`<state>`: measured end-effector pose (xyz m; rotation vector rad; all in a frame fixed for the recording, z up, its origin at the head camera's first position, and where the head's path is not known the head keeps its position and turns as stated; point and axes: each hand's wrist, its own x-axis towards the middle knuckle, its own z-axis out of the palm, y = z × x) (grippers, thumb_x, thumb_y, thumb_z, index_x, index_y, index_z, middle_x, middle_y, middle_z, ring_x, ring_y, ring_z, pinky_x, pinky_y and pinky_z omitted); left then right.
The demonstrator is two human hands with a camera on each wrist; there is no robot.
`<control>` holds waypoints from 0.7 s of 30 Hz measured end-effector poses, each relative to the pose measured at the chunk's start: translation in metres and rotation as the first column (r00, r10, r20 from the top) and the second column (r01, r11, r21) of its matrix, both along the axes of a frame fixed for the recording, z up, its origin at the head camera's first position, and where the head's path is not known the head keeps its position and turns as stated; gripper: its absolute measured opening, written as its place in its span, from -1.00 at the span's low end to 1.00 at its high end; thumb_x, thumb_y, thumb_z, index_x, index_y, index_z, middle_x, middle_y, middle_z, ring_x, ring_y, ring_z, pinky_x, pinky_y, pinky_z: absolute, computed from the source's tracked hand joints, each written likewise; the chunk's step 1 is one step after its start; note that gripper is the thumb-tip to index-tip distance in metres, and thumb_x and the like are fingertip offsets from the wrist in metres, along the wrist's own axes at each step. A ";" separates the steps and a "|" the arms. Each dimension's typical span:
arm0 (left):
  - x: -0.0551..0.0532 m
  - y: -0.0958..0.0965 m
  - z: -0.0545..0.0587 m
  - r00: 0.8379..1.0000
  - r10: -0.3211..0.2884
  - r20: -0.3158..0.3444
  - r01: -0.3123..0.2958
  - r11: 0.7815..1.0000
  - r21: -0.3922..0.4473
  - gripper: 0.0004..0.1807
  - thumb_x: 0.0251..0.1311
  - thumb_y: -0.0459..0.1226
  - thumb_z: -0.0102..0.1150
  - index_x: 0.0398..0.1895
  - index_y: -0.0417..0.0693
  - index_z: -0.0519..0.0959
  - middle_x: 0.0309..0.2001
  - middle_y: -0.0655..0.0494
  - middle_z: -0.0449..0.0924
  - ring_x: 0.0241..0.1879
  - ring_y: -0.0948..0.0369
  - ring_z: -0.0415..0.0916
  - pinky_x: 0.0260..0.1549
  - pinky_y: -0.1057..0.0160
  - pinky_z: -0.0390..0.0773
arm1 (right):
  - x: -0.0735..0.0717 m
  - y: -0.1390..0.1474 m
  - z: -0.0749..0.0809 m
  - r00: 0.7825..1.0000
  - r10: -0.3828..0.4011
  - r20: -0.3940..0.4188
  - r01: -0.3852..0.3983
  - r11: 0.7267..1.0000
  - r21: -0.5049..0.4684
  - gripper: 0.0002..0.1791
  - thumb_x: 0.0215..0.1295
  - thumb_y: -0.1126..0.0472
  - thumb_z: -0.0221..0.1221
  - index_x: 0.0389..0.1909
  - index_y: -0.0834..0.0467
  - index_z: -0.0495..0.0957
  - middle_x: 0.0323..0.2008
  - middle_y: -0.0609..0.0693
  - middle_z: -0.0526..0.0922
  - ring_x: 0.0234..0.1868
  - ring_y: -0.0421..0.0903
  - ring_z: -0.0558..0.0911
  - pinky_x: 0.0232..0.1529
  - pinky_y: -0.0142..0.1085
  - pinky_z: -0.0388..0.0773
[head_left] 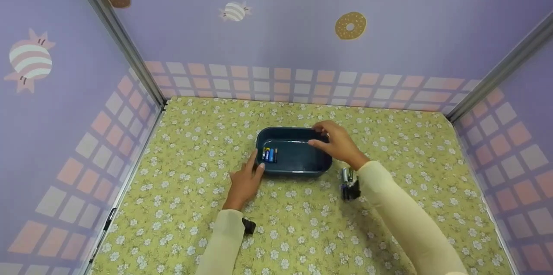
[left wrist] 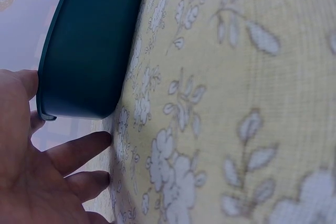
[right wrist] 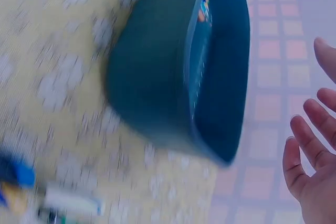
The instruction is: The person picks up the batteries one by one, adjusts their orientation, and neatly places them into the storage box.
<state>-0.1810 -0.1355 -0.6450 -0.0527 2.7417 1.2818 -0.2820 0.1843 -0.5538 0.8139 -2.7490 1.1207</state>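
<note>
- Okay, left hand (head_left: 245,180): fingers spread, not clamped, touching the near-left corner of the tub.
- Right hand (head_left: 339,141): above the tub's right end, thumb and fingers apart, nothing between them.
- Tub (head_left: 298,160): dark blue-green, upright, between the two hands.
- Batteries in the tub (head_left: 271,155): side by side in a small row, just right of the left fingertips, well left of the right hand.
- Loose batteries (head_left: 344,175): outside the tub, below the right wrist, partly hidden by it; blurred in the wrist view, count unclear.
- Flowered tablecloth (head_left: 285,232): under everything, both hands included.
</note>
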 end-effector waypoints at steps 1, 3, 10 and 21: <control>0.000 0.000 0.000 1.000 -0.004 -0.001 0.004 1.000 -0.002 -0.27 0.49 0.34 -0.28 0.64 0.61 -0.16 0.60 -0.01 0.11 0.58 -0.22 0.03 0.43 -0.49 -0.49 | 0.002 0.008 0.001 1.000 -0.012 -0.001 0.012 1.000 0.001 -0.41 0.30 -0.13 0.36 0.23 0.10 0.54 0.06 0.16 0.63 0.03 0.14 0.65 0.07 0.08 0.61; 0.000 0.000 0.000 1.000 -0.004 0.000 0.004 1.000 -0.008 -0.26 0.48 0.36 -0.30 0.64 0.61 -0.16 0.60 -0.02 0.11 0.58 -0.22 0.04 0.43 -0.48 -0.48 | 0.007 0.024 0.002 0.999 -0.042 -0.013 0.043 0.999 0.018 -0.41 0.31 -0.15 0.34 0.25 0.07 0.53 0.06 0.16 0.63 0.03 0.13 0.64 0.04 0.08 0.62; -0.001 0.000 0.002 1.000 0.007 0.007 -0.007 1.000 -0.021 -0.27 0.47 0.37 -0.32 0.63 0.64 -0.18 0.60 -0.01 0.11 0.57 -0.23 0.04 0.45 -0.48 -0.45 | 0.019 0.066 -0.003 0.988 -0.140 -0.063 0.143 0.989 0.041 -0.42 0.33 -0.08 0.36 0.28 0.06 0.51 0.05 0.11 0.63 -0.02 0.11 0.63 -0.12 0.04 0.62; 0.000 0.001 0.001 1.000 0.021 0.005 -0.021 1.000 -0.019 -0.26 0.48 0.35 -0.29 0.65 0.58 -0.13 0.60 -0.03 0.13 0.57 -0.24 0.03 0.43 -0.50 -0.45 | 0.038 0.099 -0.031 0.981 -0.193 -0.004 0.193 0.980 0.042 -0.37 0.26 -0.04 0.43 0.30 0.06 0.51 0.06 0.12 0.62 0.00 0.08 0.60 -0.09 0.04 0.59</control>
